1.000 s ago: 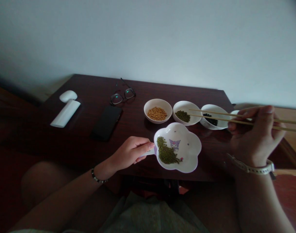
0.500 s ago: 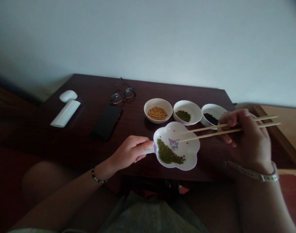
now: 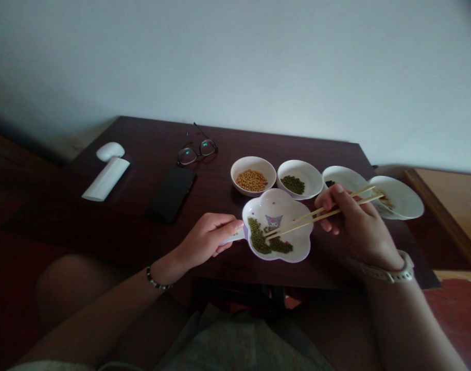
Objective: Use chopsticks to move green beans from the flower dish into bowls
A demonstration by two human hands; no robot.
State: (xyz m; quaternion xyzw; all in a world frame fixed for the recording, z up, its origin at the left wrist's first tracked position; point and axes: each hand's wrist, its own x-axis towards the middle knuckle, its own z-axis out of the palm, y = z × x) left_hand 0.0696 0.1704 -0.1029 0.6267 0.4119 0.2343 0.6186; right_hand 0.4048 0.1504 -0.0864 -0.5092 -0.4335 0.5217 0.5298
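My left hand [image 3: 212,236] is closed around the short handle of a white flower-shaped bowl [image 3: 297,242] with a purple rim and a cartoon figure printed inside. Green beans [image 3: 259,238] lie in the bowl's left and lower part, with a few darker reddish beans at the lower right edge of the pile. In my right hand [image 3: 353,221] is a pair of wooden chopsticks [image 3: 297,225]. Their tips are close together and touch the green beans; whether a bean is pinched between them is too small to tell.
Behind stand a bowl of yellow beans [image 3: 251,180], a bowl of green beans [image 3: 293,184], a bowl with dark beans [image 3: 341,178] and a bowl [image 3: 405,201] with pale contents. On the left lie eyeglasses [image 3: 197,153], a black phone [image 3: 172,193], a white case [image 3: 107,179] and a rounded white object [image 3: 110,151].
My right hand has moved left, and the chopstick tips have gone down from the bowl's printed figure into the green beans. The rightmost bowl now shows. The beans have parted around the tips.
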